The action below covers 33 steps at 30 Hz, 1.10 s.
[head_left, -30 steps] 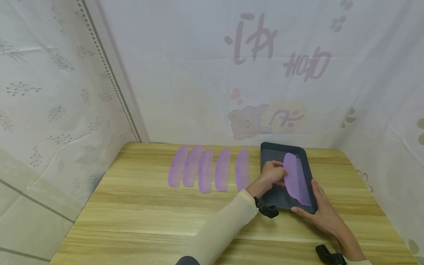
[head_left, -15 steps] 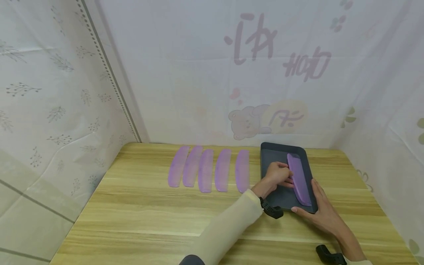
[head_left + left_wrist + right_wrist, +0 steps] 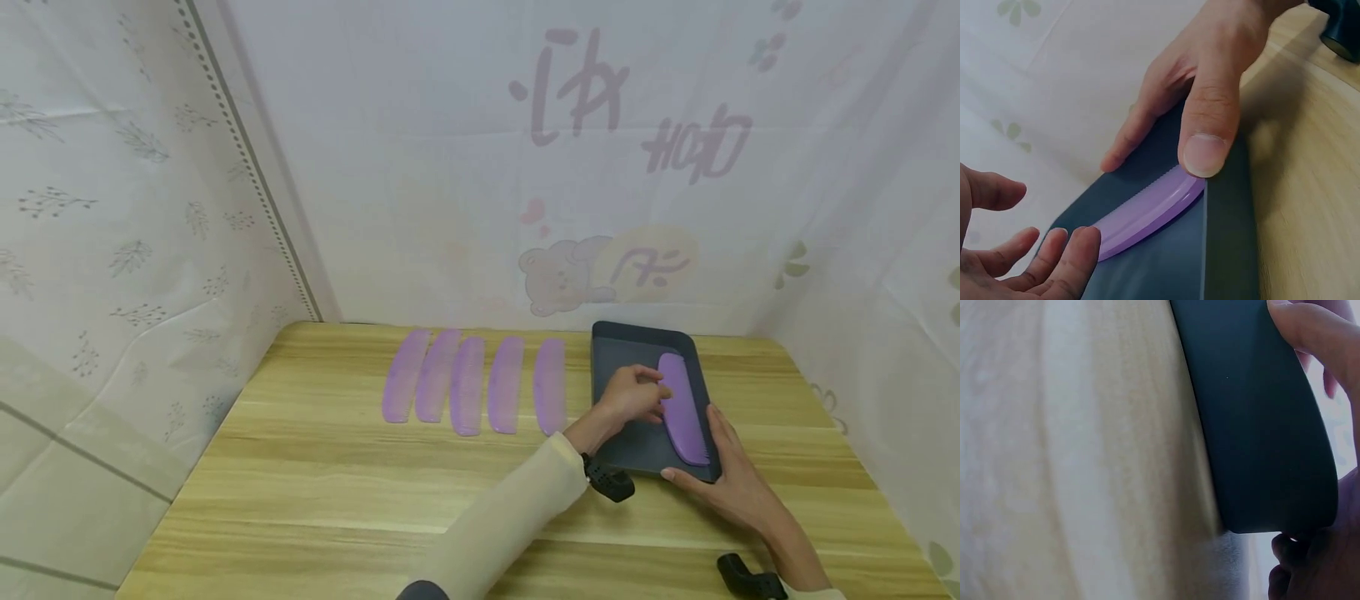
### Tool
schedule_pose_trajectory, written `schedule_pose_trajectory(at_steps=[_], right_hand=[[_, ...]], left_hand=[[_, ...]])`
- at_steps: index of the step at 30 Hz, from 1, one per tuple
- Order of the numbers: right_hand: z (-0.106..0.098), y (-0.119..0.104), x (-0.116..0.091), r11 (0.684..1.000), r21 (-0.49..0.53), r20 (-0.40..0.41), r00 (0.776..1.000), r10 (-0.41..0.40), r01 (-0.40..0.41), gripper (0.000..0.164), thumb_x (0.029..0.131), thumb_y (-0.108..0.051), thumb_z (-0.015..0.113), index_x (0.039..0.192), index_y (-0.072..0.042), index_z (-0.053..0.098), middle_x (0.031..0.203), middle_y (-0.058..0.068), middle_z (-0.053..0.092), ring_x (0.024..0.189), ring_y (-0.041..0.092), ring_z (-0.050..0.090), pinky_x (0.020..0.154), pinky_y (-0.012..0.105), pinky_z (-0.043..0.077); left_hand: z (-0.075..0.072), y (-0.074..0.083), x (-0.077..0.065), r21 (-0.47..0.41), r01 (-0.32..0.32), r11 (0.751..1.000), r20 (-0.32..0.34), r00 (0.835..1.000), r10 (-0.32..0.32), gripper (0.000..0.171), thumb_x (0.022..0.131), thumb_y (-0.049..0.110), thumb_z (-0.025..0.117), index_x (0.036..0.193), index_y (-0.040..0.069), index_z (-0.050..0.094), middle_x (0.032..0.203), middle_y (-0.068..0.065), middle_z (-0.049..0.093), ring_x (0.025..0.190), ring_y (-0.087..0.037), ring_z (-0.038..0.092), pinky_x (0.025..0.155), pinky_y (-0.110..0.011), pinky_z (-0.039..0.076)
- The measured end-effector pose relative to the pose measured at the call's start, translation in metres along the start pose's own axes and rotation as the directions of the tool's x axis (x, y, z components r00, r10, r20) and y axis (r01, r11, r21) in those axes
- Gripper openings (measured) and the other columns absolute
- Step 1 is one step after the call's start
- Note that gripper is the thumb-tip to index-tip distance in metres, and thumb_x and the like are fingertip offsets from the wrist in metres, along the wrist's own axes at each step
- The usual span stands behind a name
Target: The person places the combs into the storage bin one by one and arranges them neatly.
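A purple comb (image 3: 684, 412) lies along the right side of a dark grey tray (image 3: 611, 358), its teeth facing the tray's right wall. My left hand (image 3: 632, 395) is over the tray beside the comb. In the left wrist view its fingers are spread and the thumb stands apart, with the fingertips (image 3: 1088, 240) right at the comb's (image 3: 1147, 209) curved edge. My right hand (image 3: 738, 490) grips the tray's near right corner. Its thumb (image 3: 1210, 134) lies over the near rim and the other fingers go along the right wall. In the right wrist view the tray's outer wall (image 3: 1260, 425) hides much of this hand.
Several more purple combs (image 3: 467, 387) lie upright in a row on the wooden table (image 3: 315, 483), left of the tray. The nearest of them, a comb (image 3: 550, 383), lies close to my left forearm. A patterned cloth (image 3: 420, 167) hangs behind the table.
My left hand moved the tilted comb rightward and down onto another comb in the tray, then let go; its fingers are now spread. The right hand has kept its hold on the tray.
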State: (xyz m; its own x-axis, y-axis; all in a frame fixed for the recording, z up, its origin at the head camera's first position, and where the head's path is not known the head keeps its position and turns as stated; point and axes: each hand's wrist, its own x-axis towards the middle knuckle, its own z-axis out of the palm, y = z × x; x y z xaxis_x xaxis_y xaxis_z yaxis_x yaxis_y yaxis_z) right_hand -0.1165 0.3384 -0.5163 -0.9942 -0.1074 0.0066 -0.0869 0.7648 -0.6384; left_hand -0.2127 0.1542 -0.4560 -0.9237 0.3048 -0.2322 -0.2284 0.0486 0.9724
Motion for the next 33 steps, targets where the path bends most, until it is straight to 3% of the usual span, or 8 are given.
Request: schedule_pose_trajectory(at_steps=[8, 17, 23, 33], right_hand=[[-0.002, -0.001, 0.0, 1.0, 0.004, 0.0, 1.0, -0.006, 0.006, 0.126, 0.087, -0.047, 0.079, 0.163, -0.01, -0.014, 0.169, 0.029, -0.008, 0.153, 0.058, 0.003, 0.107, 0.083, 0.022], [-0.003, -0.002, 0.001, 1.0, -0.002, -0.002, 1.0, -0.002, 0.002, 0.126, 0.087, -0.048, 0.079, 0.163, -0.013, -0.015, 0.17, 0.027, -0.008, 0.153, 0.058, 0.005, 0.106, 0.083, 0.023], [-0.003, -0.001, 0.001, 1.0, 0.006, 0.002, 1.0, -0.003, 0.003, 0.125, 0.088, -0.047, 0.078, 0.163, -0.012, -0.016, 0.17, 0.027, -0.009, 0.153, 0.058, 0.003, 0.105, 0.083, 0.023], [-0.003, -0.003, 0.001, 1.0, 0.001, 0.001, 1.0, -0.013, 0.013, 0.125, 0.088, -0.046, 0.078, 0.162, -0.012, -0.016, 0.17, 0.028, -0.008, 0.153, 0.058, 0.005, 0.105, 0.083, 0.024]], left_hand=[[-0.01, 0.007, -0.014, 0.133, -0.105, 0.986, 0.059, 0.993, 0.098, 0.026, 0.093, 0.017, 0.073, 0.118, 0.014, 0.07, 0.091, 0.001, 0.068, 0.087, -0.036, 0.073, 0.077, -0.047, 0.063], [-0.033, 0.009, -0.028, 0.189, -0.251, 0.949, 0.127, 0.965, 0.229, 0.034, 0.096, 0.026, 0.072, 0.129, 0.018, 0.066, 0.106, 0.002, 0.069, 0.081, -0.02, 0.073, 0.064, -0.023, 0.058], [-0.047, 0.009, -0.034, 0.221, -0.297, 0.929, 0.13, 0.953, 0.274, 0.037, 0.097, 0.033, 0.07, 0.132, 0.021, 0.064, 0.11, 0.004, 0.068, 0.085, -0.006, 0.067, 0.067, -0.022, 0.056], [-0.069, 0.002, -0.044, 0.287, -0.313, 0.905, 0.095, 0.95, 0.299, 0.037, 0.097, 0.036, 0.069, 0.133, 0.026, 0.064, 0.119, -0.001, 0.068, 0.095, -0.006, 0.062, 0.075, -0.021, 0.054]])
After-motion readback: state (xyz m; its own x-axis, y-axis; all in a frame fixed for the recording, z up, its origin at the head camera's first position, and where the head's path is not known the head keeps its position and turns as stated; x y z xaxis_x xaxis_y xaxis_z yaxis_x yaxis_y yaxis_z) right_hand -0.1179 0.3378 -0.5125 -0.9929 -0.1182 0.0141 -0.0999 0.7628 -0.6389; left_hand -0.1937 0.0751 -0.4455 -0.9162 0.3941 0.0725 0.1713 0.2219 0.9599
